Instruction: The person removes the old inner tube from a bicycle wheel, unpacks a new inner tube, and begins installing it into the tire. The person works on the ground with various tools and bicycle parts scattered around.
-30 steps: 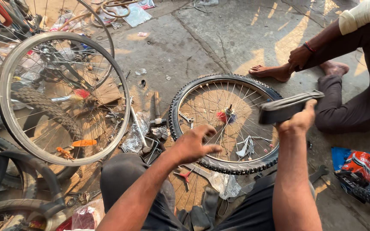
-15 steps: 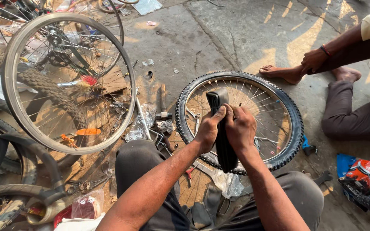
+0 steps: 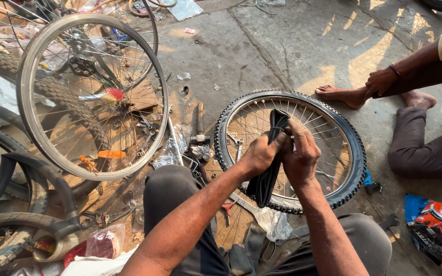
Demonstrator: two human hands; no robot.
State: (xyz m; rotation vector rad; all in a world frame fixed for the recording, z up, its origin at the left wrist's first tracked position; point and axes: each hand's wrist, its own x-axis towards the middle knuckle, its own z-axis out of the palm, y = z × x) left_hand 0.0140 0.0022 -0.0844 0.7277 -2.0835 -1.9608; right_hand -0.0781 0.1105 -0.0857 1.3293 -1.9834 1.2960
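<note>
— Head view: where's the tube relative to your hands?

— Your left hand [image 3: 259,153] and right hand [image 3: 300,153] are both closed around the folded black inner tube [image 3: 269,174], side by side at its upper half. Its long axis runs up and down, top by the fingers, tail hanging toward your knees.

— What's around it?

— The tyred wheel [image 3: 351,153] lies flat on the floor directly beneath. A bare rim [image 3: 29,128] stands well to your left; another person's foot [image 3: 344,94] rests just beyond the wheel.
</note>
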